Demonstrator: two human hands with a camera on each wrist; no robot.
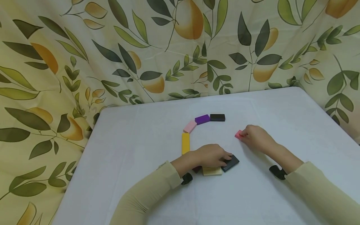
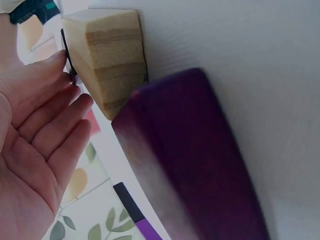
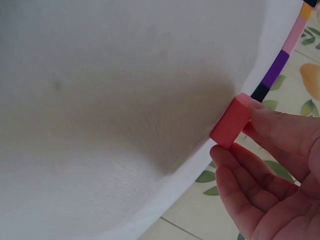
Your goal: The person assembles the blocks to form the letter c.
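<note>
My right hand [image 1: 258, 138] pinches a small coral-pink block [image 3: 231, 121] between thumb and fingers, low over the white table. The left hand [image 1: 211, 155] is at a flat black block [image 1: 231, 163], its thumb and a fingertip at the block's edges. Beside that block lies a cream block [image 1: 212, 171], which shows brown wood-like bands in the left wrist view. A dark purple block [image 2: 190, 160] meets the banded one at a corner. Partly behind the left hand, a yellow block [image 1: 185, 142] continues the curved row.
Farther along the row come a light pink block [image 1: 190, 126], a purple block [image 1: 202, 119] and another black block [image 1: 217, 117], set end to end. The white tablecloth [image 1: 135, 150] reaches back to a leaf-and-fruit patterned curtain [image 1: 157, 62].
</note>
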